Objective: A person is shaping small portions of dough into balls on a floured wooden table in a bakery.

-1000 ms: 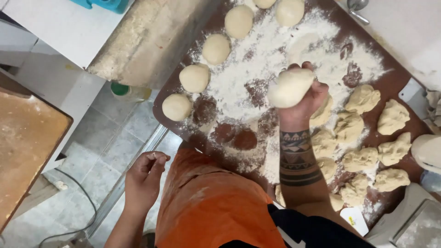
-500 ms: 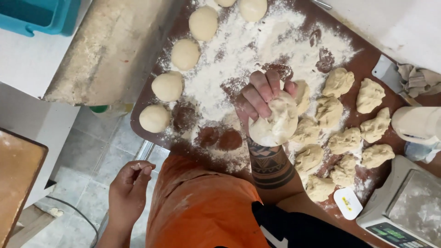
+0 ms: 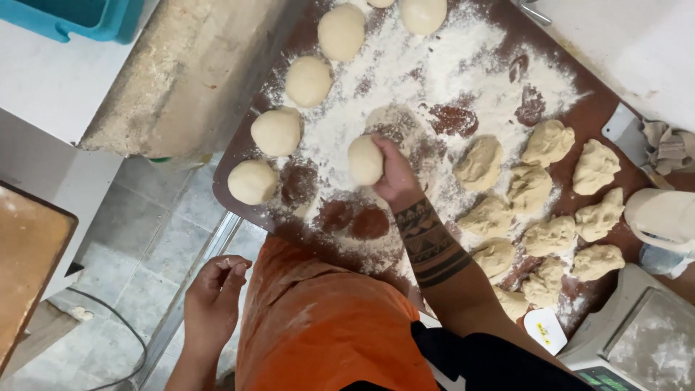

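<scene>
My right hand (image 3: 397,174) cups a smooth dough ball (image 3: 365,160) against the floured brown board (image 3: 594,116), near the board's middle. A curved row of several finished round dough balls (image 3: 276,131) runs along the board's left side. Several rough, unshaped dough pieces (image 3: 530,188) lie in a cluster on the right. My left hand (image 3: 213,293) hangs below the board's edge beside my orange apron (image 3: 318,326), fingers loosely curled, holding nothing.
A white scale (image 3: 641,340) stands at the lower right, with a small white scraper (image 3: 544,330) beside it. A metal bench scraper (image 3: 624,129) and crumpled cloth (image 3: 670,145) lie at the right edge. A blue tub (image 3: 72,14) sits top left. Tiled floor (image 3: 137,246) shows below.
My right hand brought the dough from raised in the air down onto the floured board and now rolls it as a ball. My left hand stayed low beside the apron.
</scene>
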